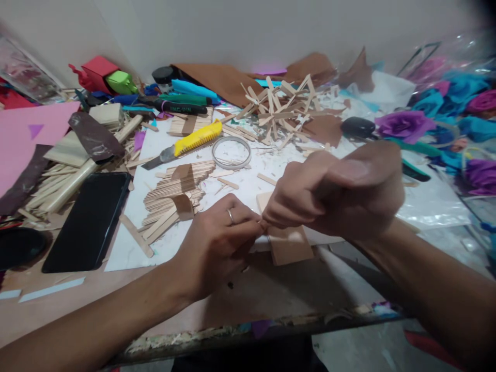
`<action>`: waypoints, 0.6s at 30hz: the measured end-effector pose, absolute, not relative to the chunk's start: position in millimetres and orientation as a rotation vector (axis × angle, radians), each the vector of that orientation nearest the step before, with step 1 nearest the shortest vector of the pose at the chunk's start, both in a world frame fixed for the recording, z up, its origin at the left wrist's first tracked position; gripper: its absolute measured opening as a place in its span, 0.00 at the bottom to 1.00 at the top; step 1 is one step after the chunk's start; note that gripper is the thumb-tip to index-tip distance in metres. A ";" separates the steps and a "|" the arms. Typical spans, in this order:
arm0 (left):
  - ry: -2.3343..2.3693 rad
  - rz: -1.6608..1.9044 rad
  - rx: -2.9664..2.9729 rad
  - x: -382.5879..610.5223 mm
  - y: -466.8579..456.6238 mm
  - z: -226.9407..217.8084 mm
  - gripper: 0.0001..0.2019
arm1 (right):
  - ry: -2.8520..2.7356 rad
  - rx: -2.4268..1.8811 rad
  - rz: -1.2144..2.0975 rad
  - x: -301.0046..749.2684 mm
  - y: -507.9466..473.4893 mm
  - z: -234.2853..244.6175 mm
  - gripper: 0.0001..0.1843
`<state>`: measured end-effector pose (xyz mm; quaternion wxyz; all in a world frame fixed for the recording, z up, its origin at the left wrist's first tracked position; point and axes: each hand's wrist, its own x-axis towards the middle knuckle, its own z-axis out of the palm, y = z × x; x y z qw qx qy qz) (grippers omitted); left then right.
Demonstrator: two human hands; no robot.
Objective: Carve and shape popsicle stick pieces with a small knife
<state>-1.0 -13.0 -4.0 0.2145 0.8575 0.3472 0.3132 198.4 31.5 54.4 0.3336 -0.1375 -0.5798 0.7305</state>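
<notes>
My left hand (pixel 220 243), with a ring on one finger, is closed in a pinch, its fingertips meeting those of my right hand. My right hand (pixel 333 191) is curled into a fist, raised a little over the table. Whatever lies between the fingers is hidden. Just below them rests a flat wooden block (pixel 291 245), partly covered by my right hand. Left of my left hand lies a bundle of wooden craft sticks (pixel 176 188) with brown strips around it. A yellow utility knife (pixel 197 139) and a tape ring (pixel 231 153) lie beyond.
A heap of broken sticks (pixel 282 111) sits at the back of the white sheet (pixel 127 243). At left are a black phone (pixel 91 219) and more stick bundles. Purple and blue paper flowers (pixel 406 125) crowd the right. The table's worn front edge (pixel 194 336) runs below my hands.
</notes>
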 end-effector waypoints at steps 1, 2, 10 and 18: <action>0.976 0.863 2.426 -0.9 -11.9 -3.4 0.13 | -1.542 -0.335 1.938 199.8 33.1 54.4 0.37; 0.998 0.855 2.485 -1.0 -11.0 -3.0 0.12 | -1.556 -0.324 1.956 201.1 34.7 54.2 0.36; 1.080 0.794 2.573 1.3 -15.7 0.9 0.09 | -1.533 -0.400 1.857 196.6 36.4 55.6 0.38; 0.855 0.902 2.655 2.2 -17.4 -7.4 0.16 | -1.424 -0.462 1.829 200.2 42.7 53.3 0.38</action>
